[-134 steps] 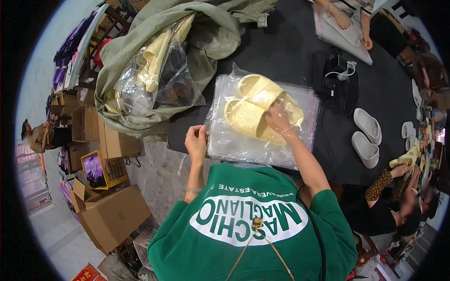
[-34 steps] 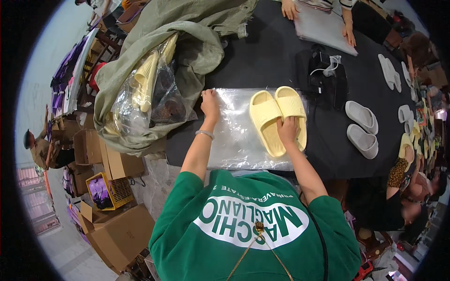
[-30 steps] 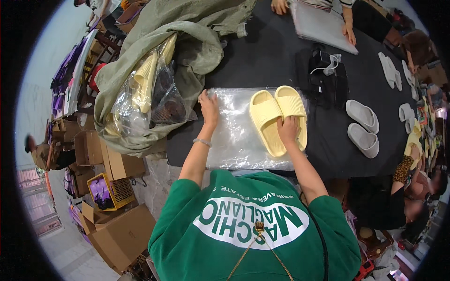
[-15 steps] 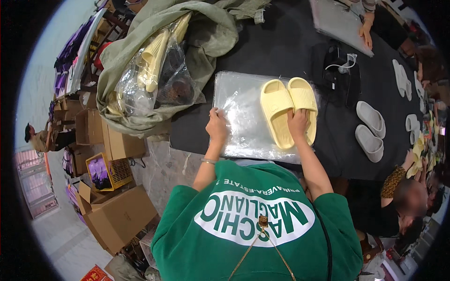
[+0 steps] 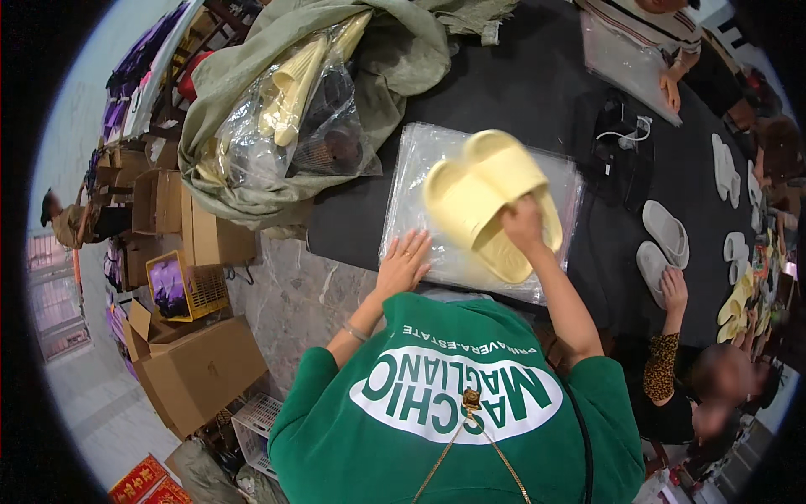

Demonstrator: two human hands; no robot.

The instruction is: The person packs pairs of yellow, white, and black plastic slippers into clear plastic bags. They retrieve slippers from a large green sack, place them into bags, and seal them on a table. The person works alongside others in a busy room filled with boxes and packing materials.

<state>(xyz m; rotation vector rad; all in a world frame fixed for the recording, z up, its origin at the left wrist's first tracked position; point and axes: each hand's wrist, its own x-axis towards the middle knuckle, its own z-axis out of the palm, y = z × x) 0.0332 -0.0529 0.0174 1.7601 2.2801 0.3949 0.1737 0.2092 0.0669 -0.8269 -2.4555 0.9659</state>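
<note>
- The right hand [image 5: 522, 223] is gripping the pair of pale yellow slides [image 5: 487, 197]; its fingers are curled over the heel end of the pair, and the toes are pointing away from the person, toward the upper left.
- The slides are lying side by side, touching each other, on a stack of clear plastic bags [image 5: 420, 168] at the near edge of the black table [image 5: 520, 84]. Whether the pair is resting fully on the plastic or is tilted up off it cannot be told.
- The left hand [image 5: 403, 260] is lying flat, fingers spread, palm down on the near left corner of the plastic, pressing it to the table. It is sitting apart from the slides, below and to their left.
- A bulky olive sack [image 5: 395, 50] is lying at the table's far left, with a clear bag of yellow slides [image 5: 294, 109] spilling from it.
- Grey slides [image 5: 663, 239] are lying to the right, well apart from the yellow pair; another person's hand [image 5: 672, 290] is resting just beside them.
- Cardboard boxes [image 5: 201, 370] are standing on the floor to the left.
</note>
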